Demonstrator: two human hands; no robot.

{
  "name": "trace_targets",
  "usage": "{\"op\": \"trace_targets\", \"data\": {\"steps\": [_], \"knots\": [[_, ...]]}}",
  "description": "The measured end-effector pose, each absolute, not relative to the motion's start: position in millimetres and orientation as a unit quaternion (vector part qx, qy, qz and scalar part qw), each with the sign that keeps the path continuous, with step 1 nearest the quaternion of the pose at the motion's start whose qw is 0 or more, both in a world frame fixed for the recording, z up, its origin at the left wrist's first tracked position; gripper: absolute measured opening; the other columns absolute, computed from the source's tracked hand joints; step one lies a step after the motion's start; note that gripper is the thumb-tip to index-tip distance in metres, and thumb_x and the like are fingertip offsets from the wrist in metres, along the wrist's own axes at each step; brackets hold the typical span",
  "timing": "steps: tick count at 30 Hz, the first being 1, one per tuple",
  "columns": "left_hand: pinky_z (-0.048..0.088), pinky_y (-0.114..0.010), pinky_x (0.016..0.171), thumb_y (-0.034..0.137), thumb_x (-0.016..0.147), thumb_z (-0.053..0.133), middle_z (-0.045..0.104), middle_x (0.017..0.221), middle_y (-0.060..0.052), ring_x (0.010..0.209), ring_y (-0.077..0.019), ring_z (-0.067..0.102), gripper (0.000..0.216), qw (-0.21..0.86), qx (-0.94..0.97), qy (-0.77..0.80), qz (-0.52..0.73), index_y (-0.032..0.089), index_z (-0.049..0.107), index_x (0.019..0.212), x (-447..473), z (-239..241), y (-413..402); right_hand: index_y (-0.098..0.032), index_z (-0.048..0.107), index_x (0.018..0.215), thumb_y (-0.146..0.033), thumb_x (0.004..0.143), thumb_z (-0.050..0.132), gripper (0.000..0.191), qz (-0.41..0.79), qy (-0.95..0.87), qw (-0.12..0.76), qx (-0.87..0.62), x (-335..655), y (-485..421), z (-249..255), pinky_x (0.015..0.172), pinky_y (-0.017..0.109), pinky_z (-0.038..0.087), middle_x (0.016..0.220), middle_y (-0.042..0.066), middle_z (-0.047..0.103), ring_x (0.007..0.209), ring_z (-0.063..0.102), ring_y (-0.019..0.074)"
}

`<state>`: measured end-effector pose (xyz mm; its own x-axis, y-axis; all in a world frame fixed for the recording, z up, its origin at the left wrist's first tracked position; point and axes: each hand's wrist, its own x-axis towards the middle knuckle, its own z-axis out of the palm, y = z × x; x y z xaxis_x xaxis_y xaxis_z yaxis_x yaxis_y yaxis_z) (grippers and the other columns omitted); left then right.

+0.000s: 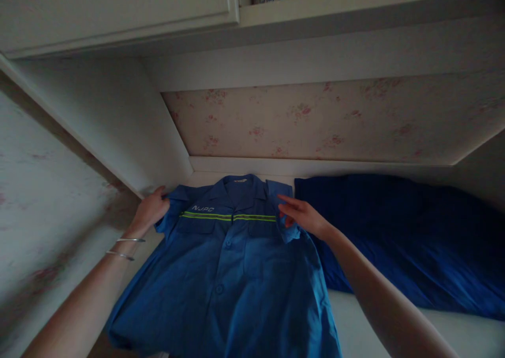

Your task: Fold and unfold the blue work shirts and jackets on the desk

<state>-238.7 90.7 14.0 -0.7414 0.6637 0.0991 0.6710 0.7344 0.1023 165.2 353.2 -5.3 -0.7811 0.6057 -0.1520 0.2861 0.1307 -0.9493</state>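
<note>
1. Nearest the camera, two bare forearms reach out over a blue work shirt (232, 274), which lies front-up and buttoned on a pale surface inside a white alcove; its hem end spreads out toward the viewer.

2. The left hand (152, 210), two thin bangles (126, 247) on its wrist, is closed on the shirt's left shoulder edge, close to the alcove's white side panel (130, 131).

3. The right hand (302, 216) pinches the fabric at the opposite shoulder, thumb underneath and fingers extended on top, with the sleeve there bunched under it.

4. Across the chest runs a yellow-green reflective stripe (229, 217), with white lettering just above it; the collar (239, 183) lies flat at the far end.

5. By the look of it, the shirt is laid out and smoothed, and no fold of the body has been made; both sleeves appear partly gathered at the shoulders.

6. Just right of the shirt sits a heap of dark blue cloth (402, 237), touching its edge.

7. Behind, faded floral wallpaper (315, 121) backs the alcove; above, a shelf (355, 5) holds a box, partly out of frame.
</note>
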Motion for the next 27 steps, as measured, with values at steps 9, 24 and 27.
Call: {"op": "trace_targets", "data": {"steps": [9,24,27], "knots": [[0.054,-0.032,0.096,0.047,0.102,0.028,0.059,0.143,-0.009,0.116,-0.0199,0.065,0.056,-0.063,-0.503,-0.848,-0.154,0.021,0.045,0.148,-161.2,-29.4,110.3,-0.020,0.050,0.147,-0.047,0.101,0.037,0.055,0.138,-0.948,0.032,-0.286,144.2,327.7,-78.7,0.116,0.056,0.027,0.154,0.013,0.044,0.142,0.039,0.0328],[0.022,-0.057,0.119,0.054,0.100,0.032,0.039,0.159,-0.005,0.148,-0.0308,0.031,0.057,0.002,-0.537,-0.842,-0.054,0.029,0.044,0.150,-164.8,-98.0,144.8,-0.024,0.032,0.156,-0.058,0.102,0.018,0.065,0.068,-0.957,-0.013,-0.280,114.4,348.4,-96.3,0.118,0.065,0.006,0.164,0.008,0.023,0.151,0.018,0.0306],[0.022,-0.060,0.118,0.053,0.099,0.035,0.042,0.158,-0.007,0.146,-0.0326,0.035,0.056,0.009,-0.540,-0.840,-0.060,0.027,0.048,0.147,-166.1,-92.8,152.4,-0.023,0.035,0.155,-0.055,0.103,0.022,0.063,0.067,-0.958,-0.011,-0.277,106.8,353.4,-92.5,0.117,0.067,0.009,0.164,0.009,0.025,0.151,0.020,0.0315]]}}
